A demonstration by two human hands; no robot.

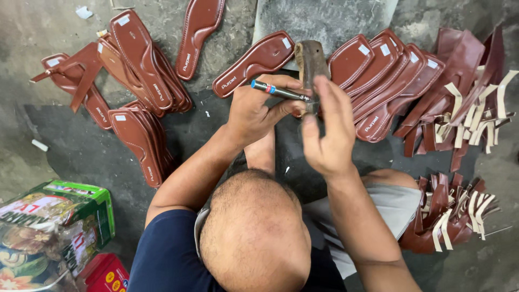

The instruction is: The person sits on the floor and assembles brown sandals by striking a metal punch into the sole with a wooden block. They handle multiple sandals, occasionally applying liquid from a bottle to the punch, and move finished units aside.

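Nearest the lens, a shaved head (254, 227) is seen, and part of the floor beneath is hidden by it. Beyond the head, a slim metal pen with a blue and red end (278, 91) is pinched in the left hand (254, 111). Just right of the pen, a worn brown sole piece (312, 60) is gripped by the closed fingers of the right hand (328, 130). Left and right of the pen, overlapping reddish-brown leather insoles (141, 59) are spread. Right of those, maroon straps with cream ends (470, 92) are piled.
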